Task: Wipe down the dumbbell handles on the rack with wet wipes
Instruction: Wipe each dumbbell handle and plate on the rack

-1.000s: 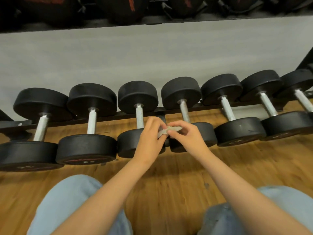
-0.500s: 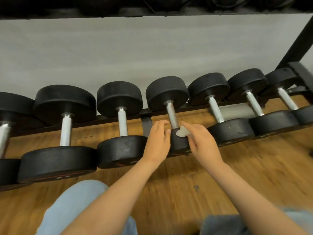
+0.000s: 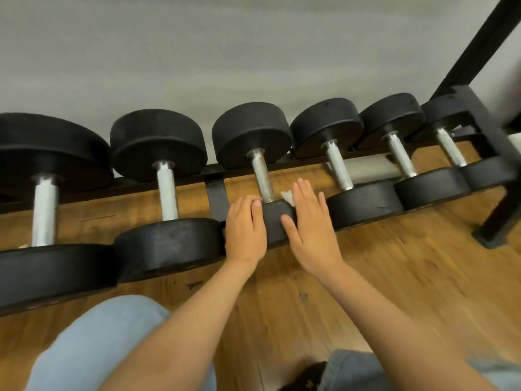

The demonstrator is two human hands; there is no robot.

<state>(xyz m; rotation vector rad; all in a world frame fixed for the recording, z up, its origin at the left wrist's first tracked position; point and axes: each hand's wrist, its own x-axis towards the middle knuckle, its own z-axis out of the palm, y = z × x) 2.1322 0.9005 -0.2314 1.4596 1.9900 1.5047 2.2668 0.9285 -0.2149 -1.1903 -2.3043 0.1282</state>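
One dumbbell handle [image 3: 261, 176] running near-to-far; left hand [image 3: 245, 231] grips near head [image 3: 277, 222], right hand [image 3: 311, 232] flat.

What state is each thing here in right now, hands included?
third dumbbell: from left, resting on the rack, handle bare
left hand: grips its near head
right hand: fingers straight, flat on that head
wet wipe: crumpled, peeking out from under the right fingers

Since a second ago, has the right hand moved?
Yes. The right hand slid right and forward, from over the near end of the dumbbell to its right edge, flat over the wipe.
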